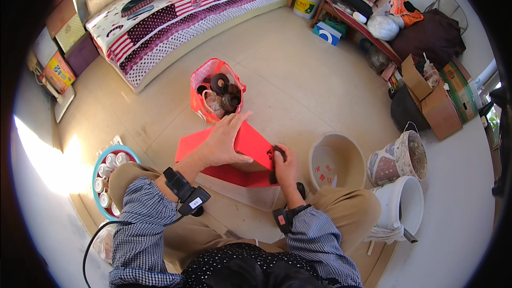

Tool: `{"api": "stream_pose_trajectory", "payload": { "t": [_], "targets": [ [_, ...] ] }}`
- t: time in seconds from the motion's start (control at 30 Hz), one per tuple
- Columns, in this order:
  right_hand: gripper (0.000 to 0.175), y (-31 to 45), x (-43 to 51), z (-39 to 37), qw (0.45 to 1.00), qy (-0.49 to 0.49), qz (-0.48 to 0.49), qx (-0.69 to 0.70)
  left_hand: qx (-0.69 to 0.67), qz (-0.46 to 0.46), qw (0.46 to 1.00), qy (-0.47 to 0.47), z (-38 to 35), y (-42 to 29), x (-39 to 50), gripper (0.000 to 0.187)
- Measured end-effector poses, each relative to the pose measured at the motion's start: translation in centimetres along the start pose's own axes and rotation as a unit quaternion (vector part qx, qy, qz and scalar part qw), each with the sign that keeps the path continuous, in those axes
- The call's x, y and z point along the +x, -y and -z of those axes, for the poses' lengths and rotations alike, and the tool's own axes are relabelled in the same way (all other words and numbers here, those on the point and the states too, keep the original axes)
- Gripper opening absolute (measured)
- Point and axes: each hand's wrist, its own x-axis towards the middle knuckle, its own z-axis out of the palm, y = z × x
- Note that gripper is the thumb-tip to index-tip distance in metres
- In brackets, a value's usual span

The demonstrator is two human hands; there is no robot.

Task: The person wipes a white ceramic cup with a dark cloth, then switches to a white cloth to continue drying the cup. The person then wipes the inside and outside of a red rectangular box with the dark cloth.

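My left hand [225, 144] grips a bright red box [256, 148] from above, with fingers over its top edge and the thumb along its near side. The box is tilted and bears dark writing near its right end. At that end my right hand [286, 168] holds a dark brown pad or cloth [279, 153] against the box; my fingers hide much of it. Under the box, a translucent plastic tub [256, 198] rests on the floor between my knees. Just beyond the box, a red bag [196, 102] holds several dark brown pots [230, 102].
A beige basin [340, 148] stands right of the box, near a stained bucket [384, 164] and a white bucket [412, 208]. By my left knee, a blue-rimmed basin [96, 168] contains several white cups [111, 160]. A bed [192, 16] and cardboard boxes [442, 108] lie farther off.
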Motion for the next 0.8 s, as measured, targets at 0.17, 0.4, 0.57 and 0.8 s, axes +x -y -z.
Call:
{"api": "stream_pose_trajectory", "payload": {
  "t": [0.17,0.4,0.57,0.8],
  "targets": [
    [0.023,5.6,-0.9,-1.1,0.980,0.070,0.164,0.092,-0.009,0.000,1.000,0.000,-0.1,0.4,0.0,0.106],
    [0.022,-10.3,-0.2,0.6,0.982,0.005,-0.125,-0.142,-0.036,0.075,0.996,0.041,2.3,0.5,-0.6,0.104],
    [0.023,-16.8,-2.5,1.4,0.934,-0.017,-0.337,-0.118,0.006,0.087,0.992,0.090,3.9,0.7,-1.1,0.103],
    [0.019,-17.6,-2.3,2.9,0.837,0.048,-0.443,0.319,0.126,0.153,0.970,0.137,6.2,2.0,-2.3,0.094]
  ]
}}
